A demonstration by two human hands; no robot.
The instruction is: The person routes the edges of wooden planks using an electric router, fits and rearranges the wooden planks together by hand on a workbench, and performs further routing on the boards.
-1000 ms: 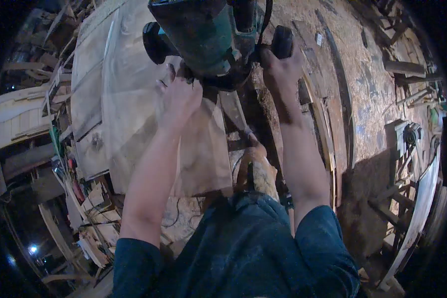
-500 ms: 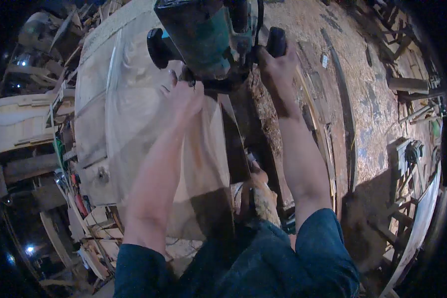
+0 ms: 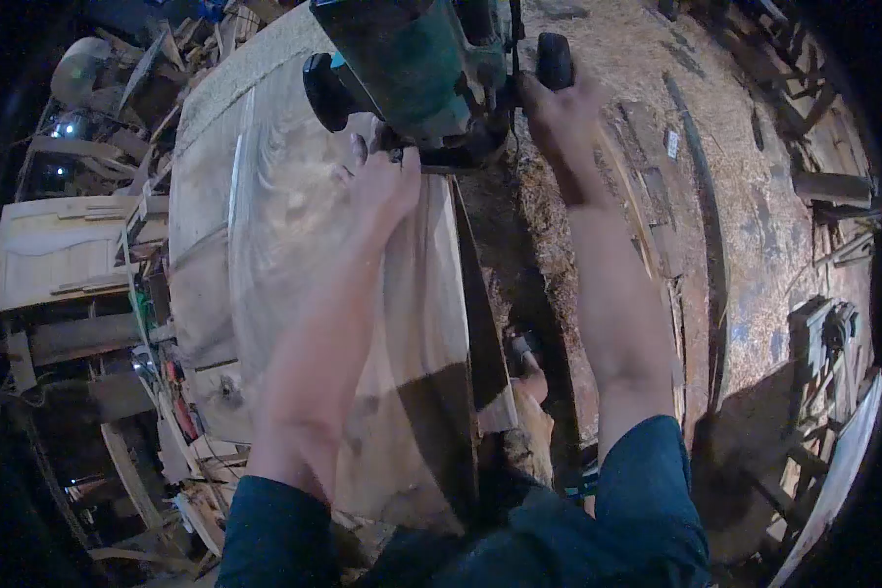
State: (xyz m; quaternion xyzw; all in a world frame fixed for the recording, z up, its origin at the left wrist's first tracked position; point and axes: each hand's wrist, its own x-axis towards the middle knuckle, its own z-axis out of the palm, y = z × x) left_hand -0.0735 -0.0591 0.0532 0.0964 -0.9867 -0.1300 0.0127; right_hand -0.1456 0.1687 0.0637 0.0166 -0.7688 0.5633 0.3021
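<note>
A teal and black router (image 3: 412,73) with a knob handle on each side stands at the edge of a wide wooden panel (image 3: 412,294). My right hand (image 3: 566,118) is closed around its right side, by the black knob. My left hand (image 3: 384,181) is closed at the router's near left side, its fingers at the base around a small dark part. The left black knob (image 3: 324,93) is free of my hand. Beneath the router, the base touches the panel; the bit is hidden.
Sawdust covers the bench (image 3: 755,245) on the right, where long strips of wood lie. A dark gap runs along the panel's right edge. Wood offcuts (image 3: 118,461) and a pale board (image 3: 59,250) are piled at the left. My foot (image 3: 529,377) shows below the gap.
The view has shifted, so the scene appears a little further right. Both hands stay on the router, which sits slightly higher in view along the panel edge.
</note>
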